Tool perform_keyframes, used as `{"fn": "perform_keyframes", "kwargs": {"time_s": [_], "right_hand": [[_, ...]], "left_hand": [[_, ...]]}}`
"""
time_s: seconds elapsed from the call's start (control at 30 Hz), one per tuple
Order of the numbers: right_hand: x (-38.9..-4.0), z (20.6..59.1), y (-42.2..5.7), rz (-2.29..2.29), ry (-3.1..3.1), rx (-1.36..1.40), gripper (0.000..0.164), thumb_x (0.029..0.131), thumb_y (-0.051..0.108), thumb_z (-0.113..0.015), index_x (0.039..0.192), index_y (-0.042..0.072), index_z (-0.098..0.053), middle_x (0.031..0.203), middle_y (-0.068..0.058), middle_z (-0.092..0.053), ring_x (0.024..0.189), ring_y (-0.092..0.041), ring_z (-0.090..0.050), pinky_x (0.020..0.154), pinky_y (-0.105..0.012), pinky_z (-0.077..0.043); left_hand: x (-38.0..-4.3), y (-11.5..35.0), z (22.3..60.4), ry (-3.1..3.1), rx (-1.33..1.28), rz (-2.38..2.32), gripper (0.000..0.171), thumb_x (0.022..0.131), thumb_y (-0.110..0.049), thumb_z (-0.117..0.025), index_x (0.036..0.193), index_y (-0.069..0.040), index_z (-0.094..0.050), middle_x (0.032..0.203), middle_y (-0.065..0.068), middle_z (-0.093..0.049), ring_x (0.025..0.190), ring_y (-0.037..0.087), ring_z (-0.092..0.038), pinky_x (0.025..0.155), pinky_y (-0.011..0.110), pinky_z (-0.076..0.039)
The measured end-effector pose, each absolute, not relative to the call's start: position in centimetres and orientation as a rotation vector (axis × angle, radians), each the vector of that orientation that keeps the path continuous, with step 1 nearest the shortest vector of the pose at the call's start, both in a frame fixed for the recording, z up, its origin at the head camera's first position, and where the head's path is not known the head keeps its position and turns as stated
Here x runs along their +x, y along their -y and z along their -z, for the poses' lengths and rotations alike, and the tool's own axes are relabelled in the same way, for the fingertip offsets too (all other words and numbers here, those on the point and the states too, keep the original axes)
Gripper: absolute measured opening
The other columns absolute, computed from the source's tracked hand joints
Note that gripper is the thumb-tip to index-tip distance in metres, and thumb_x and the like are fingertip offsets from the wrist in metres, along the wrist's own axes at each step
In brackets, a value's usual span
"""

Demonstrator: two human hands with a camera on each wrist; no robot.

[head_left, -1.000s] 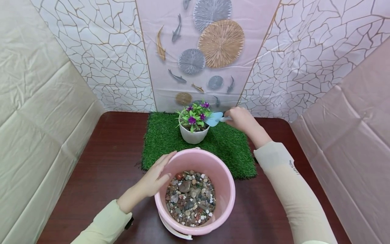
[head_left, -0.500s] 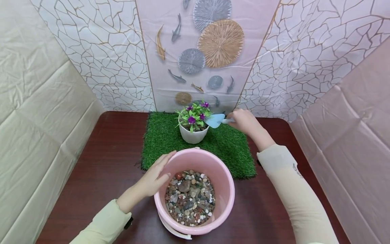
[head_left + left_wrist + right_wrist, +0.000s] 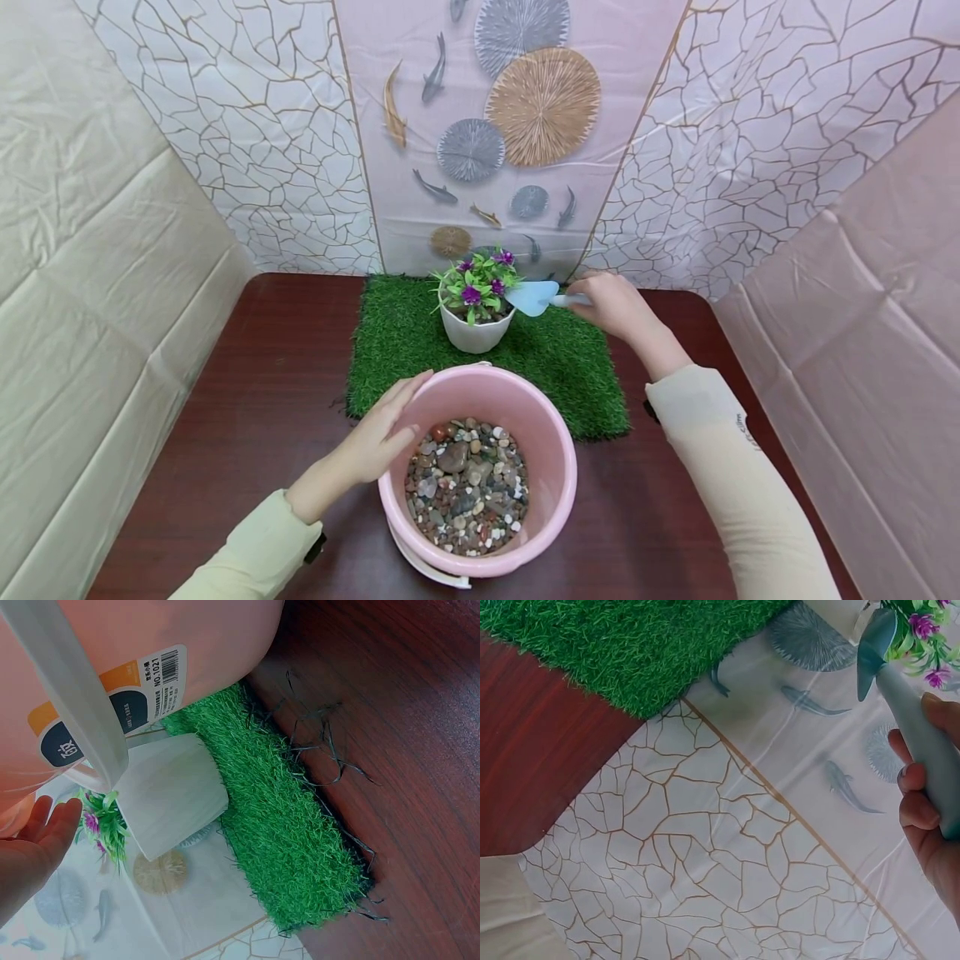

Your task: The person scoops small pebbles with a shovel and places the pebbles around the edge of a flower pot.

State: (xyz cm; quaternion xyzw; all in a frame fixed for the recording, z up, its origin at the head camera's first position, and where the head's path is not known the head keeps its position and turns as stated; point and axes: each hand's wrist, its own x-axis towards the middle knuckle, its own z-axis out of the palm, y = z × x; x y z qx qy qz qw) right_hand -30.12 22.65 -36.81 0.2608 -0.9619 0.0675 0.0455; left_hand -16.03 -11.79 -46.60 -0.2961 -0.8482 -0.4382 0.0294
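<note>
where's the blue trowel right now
In the head view, the blue trowel is held in the right hand, just to the right of the white flower pot and beyond the pink bucket.

"What is the person wearing?"
"Long sleeves. The left sleeve [image 3: 243,546] is pale cream with a faint greenish cast, the right sleeve [image 3: 761,500] a warmer cream."
"Any markings?"
"Small dark lettering [image 3: 745,429] on the right one, beside its wide, paler cuff [image 3: 693,400]; too small to read."
"And at the wrists?"
"A small black piece shows under each sleeve end. The left hand [image 3: 381,435] and right hand [image 3: 613,302] are bare."
</note>
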Motion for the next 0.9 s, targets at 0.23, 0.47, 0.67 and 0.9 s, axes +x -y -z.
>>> {"fn": "perform_keyframes", "kwargs": {"time_s": [0.23, 0.47, 0.67, 0.9], "right_hand": [[-29.8, 37.3, -23.4, -0.259, 2.875, 0.822, 0.02, 0.083, 0.012, -0.068, 0.099, 0.001, -0.072, 0.094, -0.012, -0.066, 0.081, -0.03, -0.064, 0.071, -0.046, -0.051], [-29.1, 37.6, -23.8, -0.285, 2.802, 0.858, 0.018, 0.082, 0.011, -0.069, 0.097, 0.002, -0.073, 0.089, -0.01, -0.065, 0.073, -0.026, -0.064, 0.065, -0.042, -0.052], [-28.0, 37.5, -24.1, -0.281, 2.781, 0.859, 0.021, 0.082, 0.011, -0.07, 0.1, 0.001, -0.072, 0.093, -0.012, -0.066, 0.074, -0.026, -0.064, 0.064, -0.041, -0.052], [-26.5, 37.0, -24.2, -0.288, 2.692, 0.893, 0.018, 0.081, 0.009, -0.071, 0.097, 0.001, -0.072, 0.092, -0.01, -0.067, 0.071, -0.023, -0.063, 0.061, -0.039, -0.051]], "left_hand": [[-16.1, 11.8, 46.5, 2.619, -0.909, 1.354, 0.067, 0.081, -0.002, -0.048, 0.146, -0.001, -0.029, 0.135, 0.017, -0.047, 0.123, 0.032, -0.047, 0.101, 0.054, -0.04], [-16.1, 11.7, 46.4, 2.628, -0.909, 1.364, 0.067, 0.082, -0.003, -0.048, 0.147, -0.003, -0.029, 0.137, 0.018, -0.045, 0.125, 0.032, -0.046, 0.102, 0.053, -0.039], [-15.9, 11.8, 46.5, 2.638, -0.898, 1.362, 0.067, 0.082, -0.002, -0.047, 0.146, -0.001, -0.029, 0.138, 0.018, -0.045, 0.125, 0.033, -0.046, 0.102, 0.054, -0.039], [-15.9, 11.8, 46.4, 2.623, -0.912, 1.361, 0.066, 0.083, -0.001, -0.047, 0.146, -0.001, -0.029, 0.138, 0.018, -0.044, 0.126, 0.033, -0.046, 0.102, 0.054, -0.038]]}}
